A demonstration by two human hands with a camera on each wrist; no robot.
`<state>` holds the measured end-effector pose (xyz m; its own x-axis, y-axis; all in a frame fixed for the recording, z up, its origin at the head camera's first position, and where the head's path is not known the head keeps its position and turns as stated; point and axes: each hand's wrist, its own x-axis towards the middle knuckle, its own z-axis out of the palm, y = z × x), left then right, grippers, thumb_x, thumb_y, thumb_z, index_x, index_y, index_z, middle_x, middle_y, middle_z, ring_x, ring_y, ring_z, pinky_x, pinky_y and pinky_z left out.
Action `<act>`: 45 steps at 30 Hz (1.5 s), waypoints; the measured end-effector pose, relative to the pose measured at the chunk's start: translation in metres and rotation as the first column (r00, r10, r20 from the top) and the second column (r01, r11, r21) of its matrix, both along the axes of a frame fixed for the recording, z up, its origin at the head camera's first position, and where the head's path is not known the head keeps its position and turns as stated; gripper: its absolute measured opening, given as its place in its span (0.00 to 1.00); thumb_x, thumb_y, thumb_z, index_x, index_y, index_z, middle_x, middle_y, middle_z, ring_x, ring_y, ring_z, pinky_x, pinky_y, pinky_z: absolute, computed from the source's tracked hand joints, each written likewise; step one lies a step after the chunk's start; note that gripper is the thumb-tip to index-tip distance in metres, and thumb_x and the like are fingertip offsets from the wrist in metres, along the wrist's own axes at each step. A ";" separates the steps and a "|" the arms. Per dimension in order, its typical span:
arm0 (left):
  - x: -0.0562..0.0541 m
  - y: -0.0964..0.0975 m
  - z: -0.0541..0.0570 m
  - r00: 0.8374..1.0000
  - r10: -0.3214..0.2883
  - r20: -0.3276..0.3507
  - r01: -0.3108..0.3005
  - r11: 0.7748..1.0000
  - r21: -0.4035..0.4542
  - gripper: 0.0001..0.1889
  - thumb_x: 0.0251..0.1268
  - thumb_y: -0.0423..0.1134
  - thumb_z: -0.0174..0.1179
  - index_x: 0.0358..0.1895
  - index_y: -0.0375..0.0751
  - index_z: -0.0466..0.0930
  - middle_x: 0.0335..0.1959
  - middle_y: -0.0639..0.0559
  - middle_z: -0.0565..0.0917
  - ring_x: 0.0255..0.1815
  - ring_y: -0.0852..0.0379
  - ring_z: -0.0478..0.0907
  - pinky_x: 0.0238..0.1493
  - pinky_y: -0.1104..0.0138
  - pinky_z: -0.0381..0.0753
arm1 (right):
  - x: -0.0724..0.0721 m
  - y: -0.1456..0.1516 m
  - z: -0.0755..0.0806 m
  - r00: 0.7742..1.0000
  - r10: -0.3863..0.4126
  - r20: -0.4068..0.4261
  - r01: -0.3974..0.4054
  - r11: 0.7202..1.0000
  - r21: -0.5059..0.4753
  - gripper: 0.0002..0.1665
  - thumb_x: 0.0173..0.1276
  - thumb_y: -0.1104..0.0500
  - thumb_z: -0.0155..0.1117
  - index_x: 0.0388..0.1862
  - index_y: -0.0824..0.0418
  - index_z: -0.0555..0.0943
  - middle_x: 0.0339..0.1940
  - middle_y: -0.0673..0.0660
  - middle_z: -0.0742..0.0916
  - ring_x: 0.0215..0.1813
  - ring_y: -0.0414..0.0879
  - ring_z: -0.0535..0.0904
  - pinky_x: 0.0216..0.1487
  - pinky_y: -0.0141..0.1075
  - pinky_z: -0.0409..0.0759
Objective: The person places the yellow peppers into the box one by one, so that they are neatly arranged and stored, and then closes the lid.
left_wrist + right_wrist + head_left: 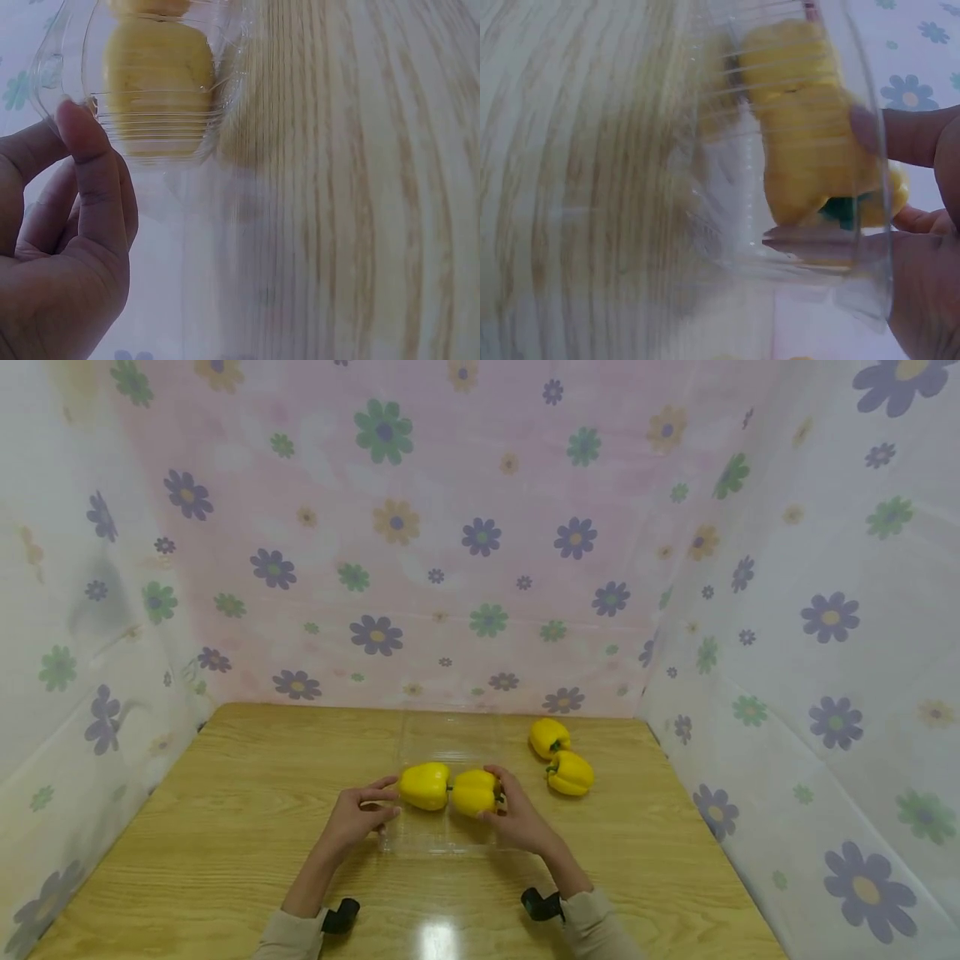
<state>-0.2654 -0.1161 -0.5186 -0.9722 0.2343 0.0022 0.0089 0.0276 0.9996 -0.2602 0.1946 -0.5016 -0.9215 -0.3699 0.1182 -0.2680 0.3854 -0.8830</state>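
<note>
Clear container (pixel 450 850) sits on the wood-grain worktop (pixel 225 827), its transparent lid (pixel 450 739) open at its far side. Inside the container: left yellow pepper (pixel 423 787) in its left half, stem pointing at the right yellow pepper (pixel 474 793) in its right half. Left hand (pixel 352 817) at the container's left end, thumb and finger pinching its rim. Right hand (pixel 520 817) at the container's right end, thumb and fingers curled about the right yellow pepper. Two loose yellow peppers (pixel 570 774) lie close together, right of the container. Flower-print sheeting (pixel 480 585) rises beyond the container.
</note>
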 end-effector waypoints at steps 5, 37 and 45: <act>0.002 0.000 0.002 1.000 -0.007 -0.010 0.007 1.000 0.004 0.18 0.66 0.25 0.65 0.56 0.19 0.80 0.75 0.33 0.68 0.31 0.51 0.81 0.24 0.70 0.81 | -0.001 -0.005 -0.005 1.000 -0.012 0.000 0.012 1.000 0.008 0.42 0.73 0.68 0.64 0.80 0.65 0.54 0.79 0.70 0.60 0.76 0.68 0.61 0.65 0.65 0.74; 0.002 -0.001 -0.004 1.000 -0.012 -0.003 0.012 1.000 0.012 0.18 0.66 0.25 0.66 0.57 0.19 0.80 0.75 0.33 0.66 0.31 0.53 0.81 0.25 0.70 0.81 | -0.004 -0.014 -0.009 0.991 -0.113 0.069 0.109 0.993 0.046 0.44 0.70 0.71 0.63 0.81 0.64 0.57 0.81 0.71 0.59 0.77 0.74 0.58 0.72 0.66 0.64; 0.001 0.001 -0.005 1.000 0.012 0.008 -0.012 1.000 0.005 0.18 0.64 0.24 0.66 0.56 0.19 0.81 0.75 0.33 0.68 0.31 0.52 0.81 0.24 0.70 0.81 | -0.008 -0.019 -0.012 0.985 -0.171 -0.014 0.172 0.983 0.062 0.44 0.67 0.74 0.63 0.80 0.67 0.59 0.79 0.71 0.63 0.78 0.69 0.59 0.75 0.63 0.61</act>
